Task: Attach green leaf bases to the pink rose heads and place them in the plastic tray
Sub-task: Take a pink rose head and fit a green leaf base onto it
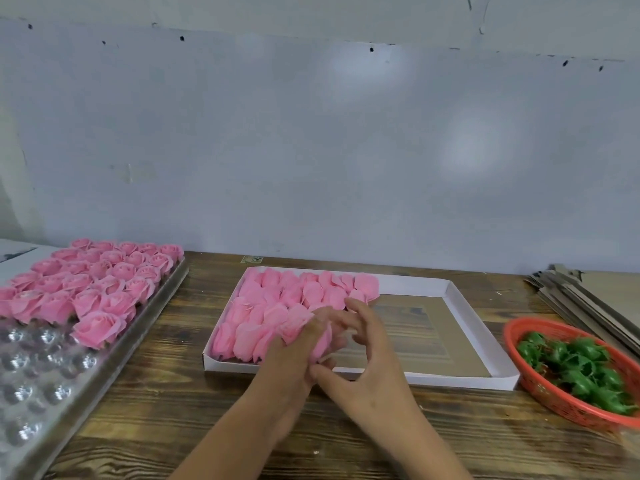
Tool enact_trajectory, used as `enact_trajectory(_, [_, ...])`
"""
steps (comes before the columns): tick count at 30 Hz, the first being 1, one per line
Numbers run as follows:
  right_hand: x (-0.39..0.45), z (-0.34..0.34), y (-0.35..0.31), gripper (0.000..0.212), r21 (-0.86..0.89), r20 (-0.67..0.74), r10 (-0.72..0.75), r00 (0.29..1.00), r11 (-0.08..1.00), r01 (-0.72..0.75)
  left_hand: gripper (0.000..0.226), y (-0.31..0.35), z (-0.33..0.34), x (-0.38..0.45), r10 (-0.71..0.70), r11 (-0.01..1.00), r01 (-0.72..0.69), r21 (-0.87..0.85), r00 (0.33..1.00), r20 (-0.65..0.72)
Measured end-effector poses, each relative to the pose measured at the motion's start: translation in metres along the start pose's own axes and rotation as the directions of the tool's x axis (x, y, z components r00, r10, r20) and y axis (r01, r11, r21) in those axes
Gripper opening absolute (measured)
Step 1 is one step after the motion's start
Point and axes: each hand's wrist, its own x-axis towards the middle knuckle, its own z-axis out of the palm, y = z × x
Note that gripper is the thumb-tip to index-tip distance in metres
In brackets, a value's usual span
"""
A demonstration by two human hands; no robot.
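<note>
A soft pink rose head (313, 336) is held by both hands over the near edge of a flat white cardboard box (460, 377), which sits in the middle of the brown wooden desk (166, 393). The left hand (294, 355) is wrapped around the rose head from the left. The right hand (363, 355) is pressed against it from the right, with the thumb at the bottom and the fingers (356, 315) curled over the top. The spot where the hands meet is blurred, so a leaf base there cannot be made out.

The left half of the box is filled with more loose pink rose heads (273, 306), lying on their sides. The right half of the box is bare, and its brown floor is seen.

A clear plastic tray with round cups (38, 386) is set along the left edge of the desk. Its far part is filled with finished pink roses (93, 282), and its near cups are free.

A red oval plastic basket (554, 400) is placed near the right edge of the desk, just beside the box. Green plastic leaf bases (575, 368) are piled inside it. Flat brown cardboard sheets (581, 296) are stacked at the far right corner.

Bare wood is seen along the near edge of the desk, on both sides of the arms.
</note>
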Motion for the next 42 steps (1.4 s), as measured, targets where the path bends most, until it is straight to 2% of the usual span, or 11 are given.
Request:
enact_trajectory(2, [0.0, 0.001, 0.001, 0.074, -0.082, -0.026, 0.001, 1.0, 0.997, -0.004, 0.051, 0.0, -0.004, 0.003, -0.008, 0.998, 0.003, -0.059, 0.996, -0.093])
enact_trajectory(5, [0.001, 0.002, 0.004, 0.055, -0.114, -0.062, -0.025, 0.998, 0.993, 0.018, 0.045, 0.001, -0.004, 0.003, -0.017, 0.996, 0.005, -0.092, 0.992, -0.129])
enact_trajectory(10, [-0.002, 0.013, 0.008, 0.038, -0.07, -0.038, -0.017, 0.999, 0.997, 0.015, 0.061, -0.003, 0.002, -0.001, -0.014, 0.997, 0.01, -0.081, 0.999, -0.047])
enact_trajectory(13, [-0.004, 0.019, 0.007, 0.031, 0.016, -0.067, 0.027, 0.997, 1.0, -0.026, 0.071, -0.005, 0.003, -0.003, -0.032, 0.994, 0.032, -0.101, 0.999, 0.004])
enact_trajectory(16, [-0.004, 0.023, 0.005, 0.028, 0.159, -0.08, 0.106, 0.991, 0.983, -0.093, 0.059, -0.007, 0.002, -0.003, -0.038, 0.995, 0.041, -0.088, 0.999, 0.039])
enact_trajectory(23, [-0.002, 0.024, 0.002, 0.024, 0.512, 0.112, 0.215, 0.97, 0.824, -0.242, 0.052, -0.003, -0.008, -0.005, -0.007, 1.0, 0.006, 0.007, 0.993, 0.116])
enact_trajectory(29, [-0.007, 0.034, -0.001, 0.035, 0.6, 0.042, 0.269, 0.962, 0.763, -0.24, 0.06, -0.003, -0.006, -0.005, -0.021, 0.999, 0.024, -0.023, 0.993, 0.113])
enact_trajectory(36, [-0.003, 0.029, -0.002, 0.039, 0.702, 0.088, 0.332, 0.939, 0.649, -0.295, 0.056, -0.007, 0.003, -0.008, 0.012, 0.999, -0.01, -0.033, 0.998, 0.058])
enact_trajectory(39, [-0.001, 0.023, -0.005, 0.024, 0.757, 0.165, 0.323, 0.932, 0.564, -0.33, 0.072, -0.007, 0.002, -0.008, 0.034, 0.999, -0.032, -0.026, 0.997, 0.067])
enact_trajectory(42, [-0.001, 0.021, -0.006, 0.018, 0.801, 0.296, 0.307, 0.904, 0.436, -0.41, 0.068, -0.004, -0.002, -0.01, 0.053, 0.998, -0.055, 0.017, 0.992, 0.112])
